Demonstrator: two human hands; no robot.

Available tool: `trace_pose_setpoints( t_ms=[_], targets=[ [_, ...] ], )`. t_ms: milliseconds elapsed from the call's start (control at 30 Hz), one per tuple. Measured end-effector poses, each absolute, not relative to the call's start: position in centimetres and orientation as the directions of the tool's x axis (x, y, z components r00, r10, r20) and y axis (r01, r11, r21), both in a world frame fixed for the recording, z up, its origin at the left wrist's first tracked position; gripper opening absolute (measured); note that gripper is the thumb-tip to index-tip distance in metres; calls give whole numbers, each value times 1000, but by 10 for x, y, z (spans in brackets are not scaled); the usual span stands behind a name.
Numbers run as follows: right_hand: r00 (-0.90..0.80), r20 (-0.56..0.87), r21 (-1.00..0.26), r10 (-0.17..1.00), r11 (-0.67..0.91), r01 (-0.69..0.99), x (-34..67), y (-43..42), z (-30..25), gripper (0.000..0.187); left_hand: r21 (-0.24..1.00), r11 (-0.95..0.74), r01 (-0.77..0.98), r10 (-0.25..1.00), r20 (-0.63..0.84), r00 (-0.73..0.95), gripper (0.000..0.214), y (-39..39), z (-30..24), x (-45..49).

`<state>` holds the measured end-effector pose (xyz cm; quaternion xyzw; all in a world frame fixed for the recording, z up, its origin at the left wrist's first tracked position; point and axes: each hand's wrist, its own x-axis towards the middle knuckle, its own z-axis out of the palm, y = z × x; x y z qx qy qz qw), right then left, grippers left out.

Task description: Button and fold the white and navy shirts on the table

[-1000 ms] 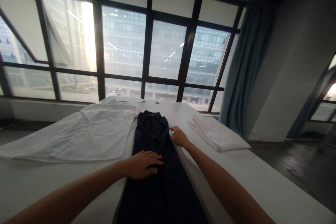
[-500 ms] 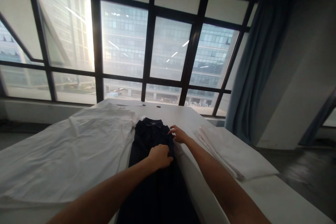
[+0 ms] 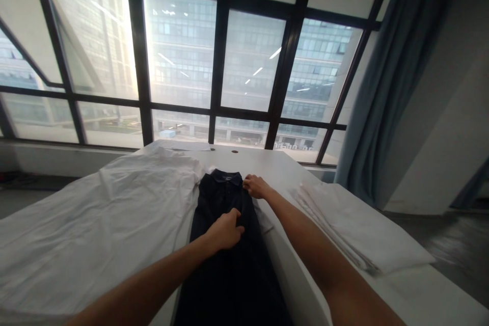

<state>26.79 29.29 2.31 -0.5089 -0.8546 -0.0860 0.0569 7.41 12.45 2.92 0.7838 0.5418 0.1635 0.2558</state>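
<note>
A dark navy polo shirt (image 3: 229, 280) lies lengthwise before me, its buttoned collar (image 3: 226, 177) at the far end. Over its chest is my left hand (image 3: 226, 230), thumb and forefinger apart, with no cloth visibly gripped; the other fingers are partly hidden. At the shirt's right shoulder, beside the collar, my right hand (image 3: 256, 186) has its fingers closed on the edge of the fabric. A pale greyish piece of cloth (image 3: 263, 216) shows along the shirt's right side, below my right wrist.
White cloth (image 3: 95, 229) lies spread and wrinkled on the left of the white table (image 3: 263, 160). On the right rests a folded stack of white fabric (image 3: 355, 224). Beyond the table are large black-framed windows (image 3: 250, 61) and a blue curtain (image 3: 393, 91).
My right hand has moved up toward the collar and closed on the shoulder edge. My left hand has shifted slightly left, its thumb and forefinger now apart. The camera view has shifted a little.
</note>
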Motion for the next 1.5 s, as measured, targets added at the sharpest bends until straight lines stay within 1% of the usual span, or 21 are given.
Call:
trace_pose_setpoints(
  t_ms=[67, 133, 233, 333, 433, 500, 633, 700, 733, 800, 833, 867, 933, 967, 1000, 1067, 1133, 1233, 1300, 1400, 1500],
  targets=[
    [-386, 221, -22, 896, 400, 916, 270, 300, 14, 26, 570, -296, 767, 932, -4, 362, 46, 121, 31, 73],
    [-297, 260, -131, 919, 338, 932, 273, 307, 6, 30, 515, -320, 795, 931, 15, 365, 50, 115, 35, 73],
    [-211, 280, -308, 937, 295, 904, 275, 316, -2, 32, 357, -379, 854, 922, 65, 382, 56, 108, 41, 74],
    [-135, 242, -465, 961, 237, 853, 273, 321, -4, 23, 202, -470, 860, 883, 122, 454, 52, 105, 42, 75],
    [-61, 220, -503, 974, 167, 848, 266, 324, -2, 19, 108, -534, 839, 843, 145, 518, 37, 104, 33, 78],
    [-26, 229, -500, 973, 141, 854, 258, 323, -2, 22, 70, -557, 827, 824, 166, 541, 33, 103, 24, 80],
    [36, 324, -453, 945, 122, 883, 243, 313, -9, 46, 40, -602, 798, 766, 310, 563, 38, 108, 20, 71],
    [89, 350, -418, 932, 70, 906, 238, 304, -14, 57, 60, -587, 808, 759, 388, 523, 40, 122, 27, 55],
    [115, 341, -399, 933, 32, 916, 237, 300, -16, 59, 75, -552, 831, 773, 419, 476, 40, 132, 29, 45],
    [150, 295, -348, 944, -40, 937, 236, 292, -19, 58, 111, -413, 904, 835, 442, 327, 42, 157, 29, 22],
    [153, 281, -315, 947, -59, 947, 236, 288, -19, 57, 128, -317, 940, 873, 426, 237, 44, 169, 25, 12],
    [145, 279, -282, 949, -63, 957, 235, 285, -20, 54, 130, -258, 957, 911, 362, 197, 47, 180, 19, 4],
    [118, 288, -231, 950, -51, 972, 234, 281, -20, 49, 129, -196, 972, 962, 216, 165, 54, 198, 2, -5],
    [107, 291, -217, 951, -44, 975, 233, 281, -20, 47, 127, -180, 975, 972, 178, 156, 56, 204, -7, -7],
    [98, 291, -208, 952, -37, 977, 232, 281, -20, 45, 128, -166, 978, 974, 177, 142, 59, 209, -14, -6],
    [88, 289, -213, 953, -26, 977, 233, 284, -20, 44, 156, -132, 979, 966, 240, 92, 61, 220, -20, -2],
    [88, 290, -269, 953, -7, 963, 237, 291, -20, 42, 241, -97, 966, 961, 276, 27, 60, 234, -17, 1],
    [97, 289, -453, 952, 47, 890, 245, 302, -20, 33, 493, -20, 870, 976, 199, -91, 54, 264, -1, -2],
    [104, 304, -571, 947, 94, 816, 250, 309, -20, 24, 611, 26, 791, 979, 144, -143, 50, 284, 10, -9],
    [118, 352, -667, 929, 160, 727, 254, 317, -20, 17, 675, 43, 736, 985, 95, -144, 42, 305, 21, -17],
    [126, 423, -700, 897, 235, 674, 259, 322, -14, 17, 736, 23, 676, 991, 71, -111, 34, 313, 29, -21]
  ],
)
